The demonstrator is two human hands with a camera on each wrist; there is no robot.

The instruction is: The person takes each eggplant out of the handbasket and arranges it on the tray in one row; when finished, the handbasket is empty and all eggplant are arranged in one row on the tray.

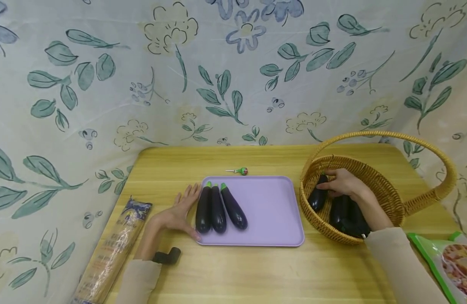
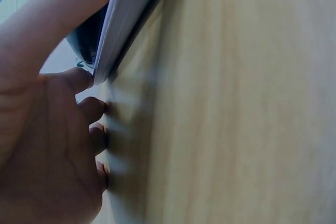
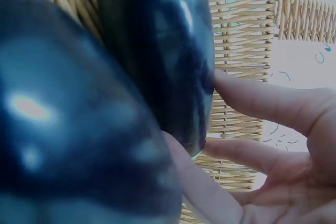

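My right hand reaches into a wicker basket and grips an eggplant near its stem end. In the right wrist view, thumb and fingers close about the end of that eggplant, while another eggplant fills the left side. More eggplants lie under the right wrist, partly hidden. Spread along the left edge of a lilac tray, my left hand has its thumb at the near corner and fingertips by the far corner. Three eggplants rest on the tray's left half, green stems pointing away.
A lollipop lies behind the tray. Along the table's left side is a long package of noodles, with a small black object beside the left wrist. A green and white bag sits at the near right. The basket's handle arches upward.
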